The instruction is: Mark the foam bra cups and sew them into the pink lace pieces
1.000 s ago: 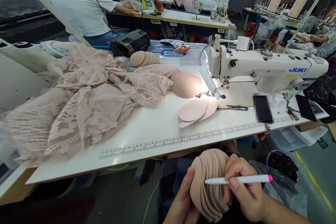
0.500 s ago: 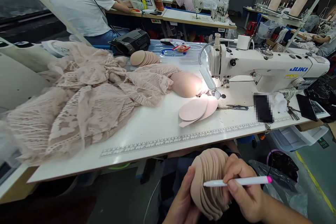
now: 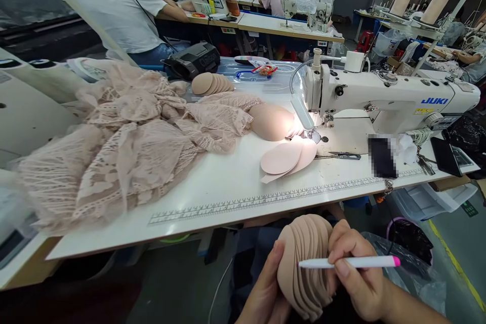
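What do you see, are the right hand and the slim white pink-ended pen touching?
Touching: the head view shows the right hand pinching the pen with no gap.

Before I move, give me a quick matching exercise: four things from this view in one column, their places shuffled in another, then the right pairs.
Things
1. Pink-ended white marker
2. Stack of beige pads
3. Lace fabric
4. Two large thread cones

Places
A. Heaped across the left of the white tabletop
B. Standing on the thread stand at upper right
C. Between the thumb and fingers of the right hand
D. Fanned out in the grip of the left hand

Pairs: 1-C, 2-D, 3-A, 4-B
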Available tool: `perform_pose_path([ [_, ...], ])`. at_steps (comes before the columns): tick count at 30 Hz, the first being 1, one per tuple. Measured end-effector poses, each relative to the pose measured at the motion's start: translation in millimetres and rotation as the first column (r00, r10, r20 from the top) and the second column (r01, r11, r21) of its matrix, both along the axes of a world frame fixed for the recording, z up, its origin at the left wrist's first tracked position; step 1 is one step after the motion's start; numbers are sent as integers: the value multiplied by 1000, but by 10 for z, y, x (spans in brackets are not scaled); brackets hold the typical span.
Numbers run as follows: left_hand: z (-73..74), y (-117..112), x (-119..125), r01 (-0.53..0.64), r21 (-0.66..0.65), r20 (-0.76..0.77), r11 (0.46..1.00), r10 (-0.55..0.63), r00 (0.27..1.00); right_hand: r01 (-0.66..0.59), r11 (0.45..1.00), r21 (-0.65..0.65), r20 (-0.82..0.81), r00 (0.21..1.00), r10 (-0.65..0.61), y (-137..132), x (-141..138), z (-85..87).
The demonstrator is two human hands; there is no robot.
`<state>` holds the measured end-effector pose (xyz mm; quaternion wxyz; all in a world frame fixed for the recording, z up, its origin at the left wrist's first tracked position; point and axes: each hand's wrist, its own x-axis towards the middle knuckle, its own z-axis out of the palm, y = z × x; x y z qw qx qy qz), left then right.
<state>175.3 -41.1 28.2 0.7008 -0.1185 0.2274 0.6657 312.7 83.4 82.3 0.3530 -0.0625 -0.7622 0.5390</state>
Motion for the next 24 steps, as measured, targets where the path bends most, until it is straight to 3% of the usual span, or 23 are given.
perform_pose_path([
  [3,43,9,-1,52,0,-29,999,-52,998,5,999,34,14,1000,-6,4,-11,-3],
  [9,-73,-8,31,-18,16,-36,1000,18,999,-44,997,58,7,999,44,4,-11,-9],
  [14,115,11,-27,63,-29,-71,998,-65,995,7,998,67,6,1000,-7,32,33,6],
  [17,184,22,-37,44,-39,-86,998,-47,995,14,996,90,-10,1000,-13,37,35,-1],
  [24,-28,3,43,-27,6,-52,1000,27,998,-20,993,116,7,1000,19,-1,-23,-1],
])
